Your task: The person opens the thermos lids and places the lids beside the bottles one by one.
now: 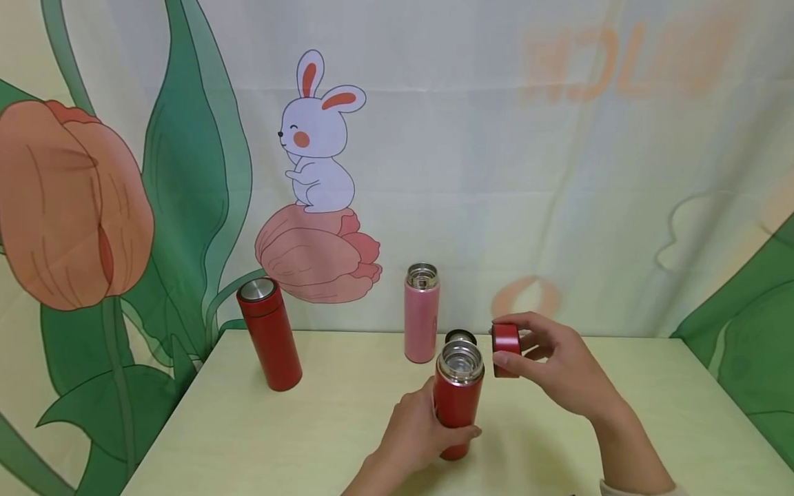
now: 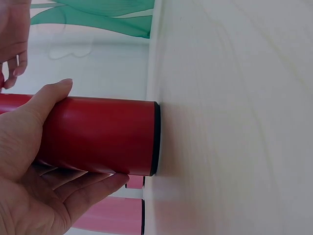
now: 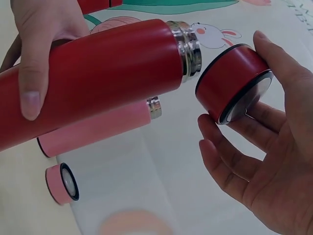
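The person's left hand (image 1: 415,427) grips an uncapped red bottle (image 1: 457,401) around its body, while the right hand (image 1: 561,362) pinches a red lid (image 1: 507,343) just beside the bottle's mouth, not touching it. The bottle should handle as stiff, smooth and moderately heavy, a little slippery, so a full wrap around the body suits it; the lid, presumably light, is best held by its side wall. Beyond the left hand, the bottle partly hides a pink lid (image 3: 58,185) from the head view. Whether the bottle's base touches the table (image 1: 248,441) is hard to tell.
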Available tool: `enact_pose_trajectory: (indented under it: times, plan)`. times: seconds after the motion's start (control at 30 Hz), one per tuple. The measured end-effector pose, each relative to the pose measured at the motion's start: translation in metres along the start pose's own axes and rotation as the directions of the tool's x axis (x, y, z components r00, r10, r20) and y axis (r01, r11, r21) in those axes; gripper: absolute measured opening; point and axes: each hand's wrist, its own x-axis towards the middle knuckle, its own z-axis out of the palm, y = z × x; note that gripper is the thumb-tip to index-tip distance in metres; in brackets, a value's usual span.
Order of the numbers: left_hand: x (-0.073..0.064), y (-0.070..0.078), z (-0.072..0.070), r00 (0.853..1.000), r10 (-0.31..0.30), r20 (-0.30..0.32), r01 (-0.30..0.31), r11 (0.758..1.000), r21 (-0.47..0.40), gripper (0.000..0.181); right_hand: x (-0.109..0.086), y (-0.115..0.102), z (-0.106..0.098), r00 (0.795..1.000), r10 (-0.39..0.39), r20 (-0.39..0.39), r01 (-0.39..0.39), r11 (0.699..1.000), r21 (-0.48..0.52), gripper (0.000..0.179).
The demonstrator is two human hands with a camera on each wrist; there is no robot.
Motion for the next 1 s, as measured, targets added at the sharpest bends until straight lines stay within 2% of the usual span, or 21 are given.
enact_pose_trajectory:
  times: [0.2,0.5,0.77,1.0]
  plan:
    - [-0.001,-0.003,0.001,0.999,0.030,-0.027,-0.029,0.999,0.038,0.074,-0.003,0.018,0.006,0.999,0.031,-0.013,-0.030,0.997,0.073,0.043]
    - [-0.003,-0.002,0.000,0.998,0.055,-0.038,-0.054,0.998,0.038,0.072,-0.008,0.043,0.018,0.999,0.054,0.003,-0.053,0.978,0.200,0.055]
    - [-0.003,-0.002,0.001,0.997,0.070,-0.042,-0.068,0.997,0.040,0.072,-0.012,0.058,0.023,0.997,0.076,-0.001,-0.074,0.976,0.204,0.062]
    - [-0.002,-0.001,0.000,0.999,0.030,-0.022,-0.029,0.999,0.012,0.074,-0.013,0.066,0.026,0.995,0.101,0.022,-0.103,0.979,0.176,0.072]
